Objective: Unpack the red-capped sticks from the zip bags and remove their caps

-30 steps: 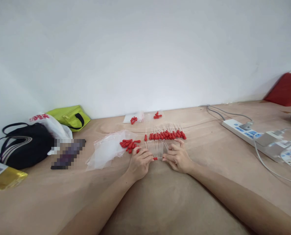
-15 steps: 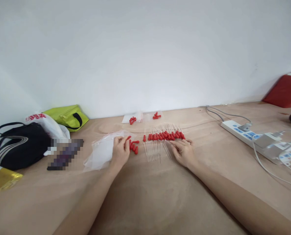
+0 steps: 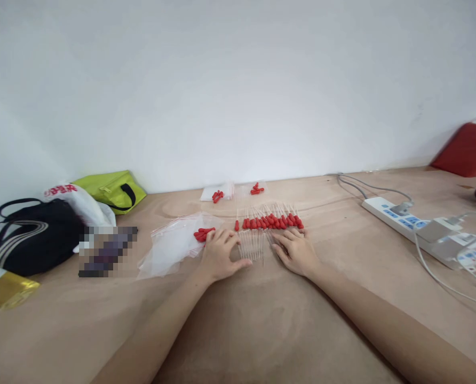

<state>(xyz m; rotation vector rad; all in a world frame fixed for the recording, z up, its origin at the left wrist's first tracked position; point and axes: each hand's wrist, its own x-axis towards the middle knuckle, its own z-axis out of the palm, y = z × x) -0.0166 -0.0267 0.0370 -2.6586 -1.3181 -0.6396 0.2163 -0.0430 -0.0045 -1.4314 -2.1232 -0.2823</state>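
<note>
Row of droppers lies on the tabletop, between the two hands. Long axes run away from the person: red bulbs at the far end, clear tubes pointing back toward the wrists. Left hand is flat, palm down, fingers spread, gripping nothing; the thumb reaches the row's left edge. Right hand is likewise flat and empty, at the row's right edge; contact likely. Loose red bulbs lie just beyond the left fingers, against the clear bag.

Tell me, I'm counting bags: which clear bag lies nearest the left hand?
The big bag beside the left hand; the two small bags sit by the wall.
</note>
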